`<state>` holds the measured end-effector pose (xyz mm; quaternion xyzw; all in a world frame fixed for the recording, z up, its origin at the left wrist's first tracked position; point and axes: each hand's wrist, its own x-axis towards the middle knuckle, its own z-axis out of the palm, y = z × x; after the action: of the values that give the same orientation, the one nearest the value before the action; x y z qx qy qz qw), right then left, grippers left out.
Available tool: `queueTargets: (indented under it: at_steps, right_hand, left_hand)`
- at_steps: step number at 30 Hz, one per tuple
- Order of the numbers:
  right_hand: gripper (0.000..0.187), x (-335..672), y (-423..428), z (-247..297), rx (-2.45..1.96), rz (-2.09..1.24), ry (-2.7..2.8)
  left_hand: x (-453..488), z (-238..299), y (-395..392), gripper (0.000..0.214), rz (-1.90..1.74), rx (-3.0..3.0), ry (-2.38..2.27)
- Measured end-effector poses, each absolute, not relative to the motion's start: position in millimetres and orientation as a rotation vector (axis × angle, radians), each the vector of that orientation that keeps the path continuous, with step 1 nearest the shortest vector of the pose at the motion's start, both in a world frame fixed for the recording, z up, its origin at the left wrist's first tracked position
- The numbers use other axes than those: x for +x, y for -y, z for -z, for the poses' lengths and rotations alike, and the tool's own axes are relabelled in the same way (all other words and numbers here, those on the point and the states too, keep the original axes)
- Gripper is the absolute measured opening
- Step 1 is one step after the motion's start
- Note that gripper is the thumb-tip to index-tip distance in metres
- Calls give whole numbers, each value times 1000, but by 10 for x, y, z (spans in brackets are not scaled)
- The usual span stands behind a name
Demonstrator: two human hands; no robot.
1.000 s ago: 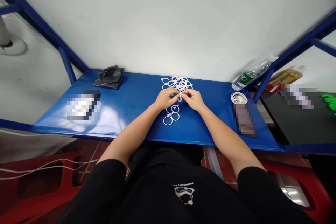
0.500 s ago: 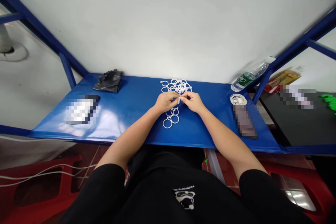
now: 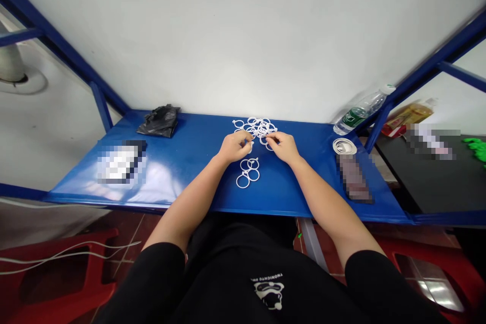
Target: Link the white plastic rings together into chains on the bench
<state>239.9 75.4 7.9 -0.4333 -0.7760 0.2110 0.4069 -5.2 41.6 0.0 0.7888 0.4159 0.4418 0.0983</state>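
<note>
Several thin white rings with small tabs lie in a loose pile (image 3: pixel 261 126) at the back of the blue table. A smaller group of white rings (image 3: pixel 243 180) lies nearer the front edge. My left hand (image 3: pixel 234 147) is closed at the pile's near left side, with a bit of a white ring showing at its thumb. Opposite it, my right hand (image 3: pixel 284 146) has its thumb and forefinger pinched at a white ring on the pile's near right side. The fingers partly cover both rings.
A crumpled black bag (image 3: pixel 159 120) and a blurred flat item (image 3: pixel 120 162) are on the left. On the right are a tilted water bottle (image 3: pixel 360 111), a white coil (image 3: pixel 345 146) and a blurred dark item (image 3: pixel 354 177). A pale wall (image 3: pixel 243 35) rises behind the table.
My hands were together over a small white piece and are now apart, the left shifted left and the right slightly right. The front group of rings looks unchanged.
</note>
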Motion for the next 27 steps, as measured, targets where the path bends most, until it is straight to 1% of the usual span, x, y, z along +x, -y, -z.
queueTargets:
  at_steps: [3, 6, 9, 16, 22, 27]
  right_hand:
    - [21, 2559, -913, -32, -1190, -465, 1877]
    - [22, 2727, -1067, 31, -1281, -517, 1764]
    - [22, 2844, -1174, 87, -1357, -534, 1713]
    - [17, 2856, -1173, 89, -1437, -547, 1976]
    - [28, 2791, -1063, 6, -1465, -558, 2129]
    - [12, 2772, -1023, -38, -1501, -474, 2237]
  left_hand:
    - [-107, -28, -423, 13, -1172, 2322, -1212]
    - [-61, -42, -402, 12, -1035, 2392, -1172]
    - [4, -41, -389, 12, -1016, 2443, -1134]
    - [-21, -2, -433, 24, -1076, 2341, -1320]
    - [42, 16, -424, 17, -933, 2378, -1273]
    - [80, 44, -407, 18, -852, 2389, -1229]
